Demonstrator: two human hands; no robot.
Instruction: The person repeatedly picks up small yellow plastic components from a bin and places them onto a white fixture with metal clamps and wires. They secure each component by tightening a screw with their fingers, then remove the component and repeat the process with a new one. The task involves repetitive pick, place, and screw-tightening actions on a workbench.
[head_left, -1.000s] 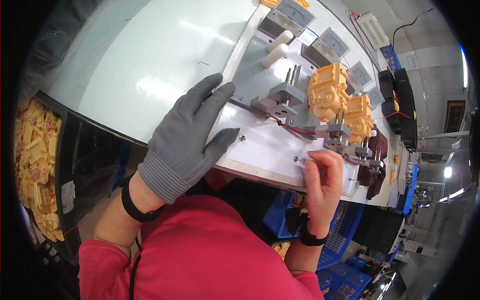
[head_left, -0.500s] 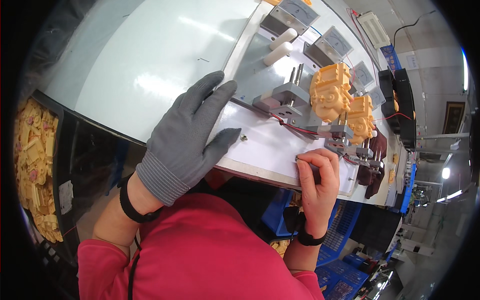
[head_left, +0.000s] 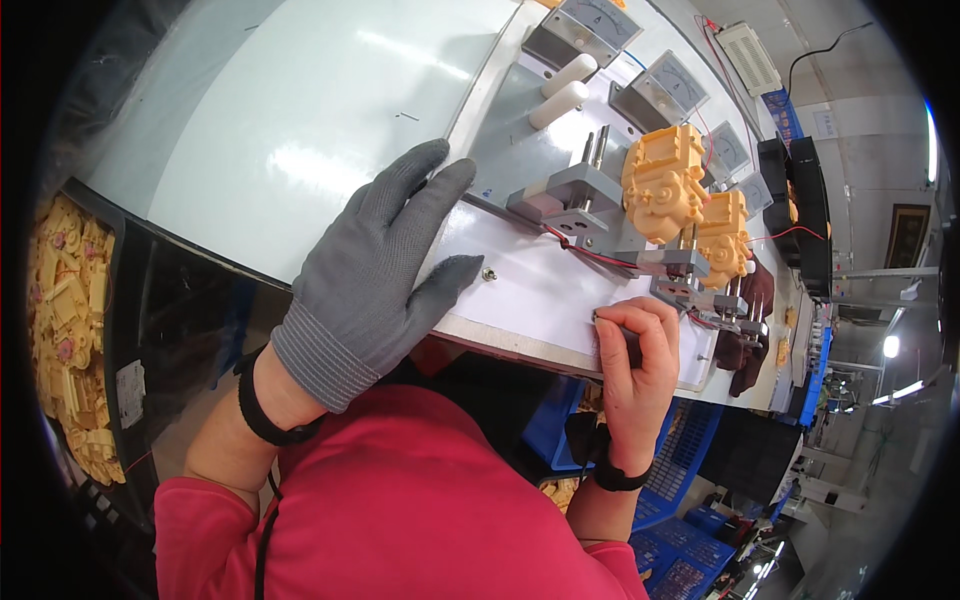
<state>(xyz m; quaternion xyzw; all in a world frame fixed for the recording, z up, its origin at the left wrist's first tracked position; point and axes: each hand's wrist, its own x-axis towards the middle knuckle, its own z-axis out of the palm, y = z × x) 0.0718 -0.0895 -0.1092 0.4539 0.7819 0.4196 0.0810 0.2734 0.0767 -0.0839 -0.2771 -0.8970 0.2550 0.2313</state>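
My left hand [head_left: 375,265], in a grey knit glove, rests palm down at the bench's near edge. Its fingers are stretched out and it holds nothing. Close to its thumb a small metal toggle switch [head_left: 488,274] stands up from the white panel [head_left: 540,305]. My bare right hand [head_left: 640,360] is at the panel's edge farther right, thumb and forefinger pinched together. A tiny dark tip shows at the fingertips, too small to name. Beyond it two orange-yellow moulded plastic parts [head_left: 664,185] sit upright on grey clamp fixtures [head_left: 572,195] with metal pins and red and black wires.
Analog meters [head_left: 660,90] line the back of the panel. Two white pegs [head_left: 560,105] rise from a grey plate. A black bin [head_left: 70,340] of yellow plastic parts stands at the left. Blue crates [head_left: 685,440] are below the bench, and a dark red cloth [head_left: 750,350] lies right.
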